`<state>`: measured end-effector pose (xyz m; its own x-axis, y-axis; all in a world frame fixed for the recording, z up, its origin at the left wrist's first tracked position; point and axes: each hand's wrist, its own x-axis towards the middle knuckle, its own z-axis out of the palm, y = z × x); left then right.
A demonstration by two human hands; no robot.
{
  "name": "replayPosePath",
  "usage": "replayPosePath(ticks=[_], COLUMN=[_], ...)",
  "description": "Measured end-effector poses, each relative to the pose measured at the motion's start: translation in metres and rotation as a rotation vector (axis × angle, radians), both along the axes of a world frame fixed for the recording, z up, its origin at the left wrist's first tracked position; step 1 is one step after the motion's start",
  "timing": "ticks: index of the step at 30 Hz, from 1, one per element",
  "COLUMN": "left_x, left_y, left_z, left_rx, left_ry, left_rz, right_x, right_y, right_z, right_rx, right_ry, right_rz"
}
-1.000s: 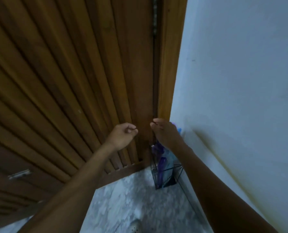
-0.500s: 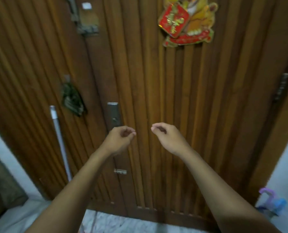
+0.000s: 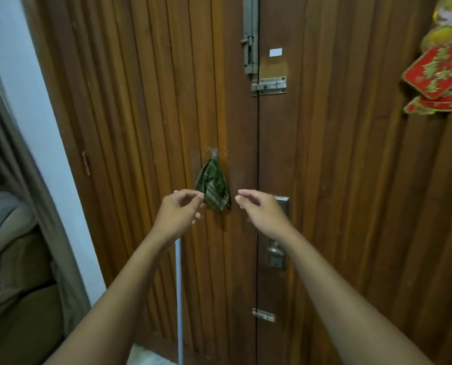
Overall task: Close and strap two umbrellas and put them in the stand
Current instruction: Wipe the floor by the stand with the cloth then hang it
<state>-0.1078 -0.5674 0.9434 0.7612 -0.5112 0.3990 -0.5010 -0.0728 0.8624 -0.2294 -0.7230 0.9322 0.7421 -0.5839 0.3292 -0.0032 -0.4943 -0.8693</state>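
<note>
Currently one view is on file, the head view. The left hand [image 3: 178,214] and right hand [image 3: 265,216] are raised side by side, apart, before a brown slatted wooden double door [image 3: 351,180].

Fingers: on both hands they are loosely curled, with thumb and forefinger drawn near each other. Neither hand holds anything. The left forefinger tip lies at the edge of a green patterned cloth [image 3: 214,187] hanging from a small hook on the door. Contact cannot be confirmed.

Task items: no umbrellas and no stand appear in this view, so their position cannot be stated. With both hands empty, no closing or strapping step is in hand.

Handling, as a judgement only:
- An umbrella should be light, with a soft, slick canopy and thin ribs that bend easily.
- Best hold: one hand on the handle, the other gathering the canopy round the shaft along its folds before the strap is wrapped.
- It should go into the stand tip first, held by the handle.
- The sliding runner may pinch fingers.

Other fittings noted:
- a grey metal slide bolt [image 3: 251,43]
- a metal lever handle [image 3: 275,252]
- a thin white pole [image 3: 178,299] standing by the left leaf
- a red and gold paper ornament [image 3: 436,72]
- a brown upholstered sofa [image 3: 16,272]
</note>
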Motion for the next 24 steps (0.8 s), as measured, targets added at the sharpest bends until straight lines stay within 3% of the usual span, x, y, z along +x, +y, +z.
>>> replayPosePath(ticks=[11, 17, 24], left_x=[0.149, 0.199, 0.233], left_y=[-0.084, -0.137, -0.161], left_z=[-0.021, -0.032, -0.045], left_rx=[-0.005, 0.111, 0.095], left_ry=[0.017, -0.022, 0.097], left_rz=[-0.014, -0.073, -0.188], right_x=[0.129, 0.2, 0.239], right_y=[-0.078, -0.1, -0.096], right_z=[-0.015, -0.027, -0.034], right_rx=[-0.09, -0.049, -0.125], right_ry=[0.18, 0.155, 0.106], right_rz=[-0.034, -0.078, -0.277])
